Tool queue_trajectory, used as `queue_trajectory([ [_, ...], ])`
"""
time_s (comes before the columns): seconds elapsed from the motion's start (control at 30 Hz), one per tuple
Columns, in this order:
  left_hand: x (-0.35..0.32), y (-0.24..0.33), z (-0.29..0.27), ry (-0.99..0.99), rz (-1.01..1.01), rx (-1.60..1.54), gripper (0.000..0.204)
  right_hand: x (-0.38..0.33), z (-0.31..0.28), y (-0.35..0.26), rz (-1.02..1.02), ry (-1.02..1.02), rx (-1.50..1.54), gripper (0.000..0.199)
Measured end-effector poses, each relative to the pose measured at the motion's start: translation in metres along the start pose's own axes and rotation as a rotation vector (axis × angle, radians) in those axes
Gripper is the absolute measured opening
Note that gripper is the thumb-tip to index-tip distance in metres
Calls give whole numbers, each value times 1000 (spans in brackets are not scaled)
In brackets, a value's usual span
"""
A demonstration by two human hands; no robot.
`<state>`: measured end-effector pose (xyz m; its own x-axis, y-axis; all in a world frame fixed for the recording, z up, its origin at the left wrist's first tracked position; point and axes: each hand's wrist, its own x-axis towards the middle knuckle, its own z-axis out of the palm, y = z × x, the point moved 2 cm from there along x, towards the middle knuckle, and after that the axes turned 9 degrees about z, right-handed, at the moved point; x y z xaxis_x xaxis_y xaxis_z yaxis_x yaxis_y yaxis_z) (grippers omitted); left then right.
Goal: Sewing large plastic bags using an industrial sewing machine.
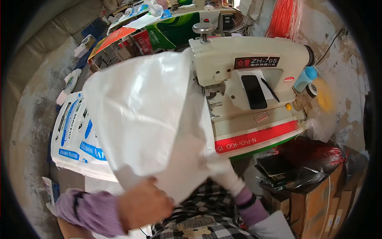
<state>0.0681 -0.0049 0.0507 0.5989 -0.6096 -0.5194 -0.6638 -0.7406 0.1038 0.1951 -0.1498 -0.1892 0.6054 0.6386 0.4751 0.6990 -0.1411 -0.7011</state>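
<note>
In the head view, one large white woven plastic sack (147,115) is held up in front of the person, covering the left end of one cream-coloured industrial sewing machine (246,59). The sack's upper corner rises beside the machine's head, and its lower edge hangs down over the person's lap.

The left hand (145,205) comes in from the lower edge in a purple sleeve; it is closed in a fist on the sack's lower edge, fingers curled over the fabric. The right hand (223,169) reaches up from the lower right, also with a purple cuff. It is wrapped under the white fabric near the sack's lower right corner, so whether its fingers are open or closed cannot be told.

On the sewing machine's arm lies one black phone (254,91), with one dark pen (269,89) just beside it to the right. One light blue bottle (305,78) stands at the machine's right end, near a yellow spinning wheel (323,97). One silver round knob (203,28) sits on top of the machine. Along the front edge of the machine's surface runs one red printed strip (254,138).

To the left, on the floor, lies one stack of white sacks with blue print (75,135). Behind the machine hangs one bundle of orange-red cords (282,18). At the lower right stand brown cardboard boxes (318,199).
</note>
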Motion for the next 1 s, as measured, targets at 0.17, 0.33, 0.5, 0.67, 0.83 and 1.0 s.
queue_trajectory([
  [0.17, 100, -34, 64, 439, 115, 85, 12, -88, -29, -77, 354, -234, 29, 23],
  [0.33, 136, -172, 85, -307, -307, 239, 20, -37, -33, -69, 370, -248, -137, 28],
  [0.5, 32, -131, 62, 459, -289, 459, 10, 14, 2, -7, 109, -96, -31, 22],
  [0.67, -72, -80, 87, 690, -55, -255, 22, 18, 35, -50, 167, -60, 32, 12],
  [0.83, -204, -229, 245, 1253, -1333, 2, 47, 30, 27, -94, 90, -289, 161, 11],
  [1.0, -254, -313, 275, 885, -1241, -323, 52, 0, -68, -157, 743, -258, 560, 14],
])
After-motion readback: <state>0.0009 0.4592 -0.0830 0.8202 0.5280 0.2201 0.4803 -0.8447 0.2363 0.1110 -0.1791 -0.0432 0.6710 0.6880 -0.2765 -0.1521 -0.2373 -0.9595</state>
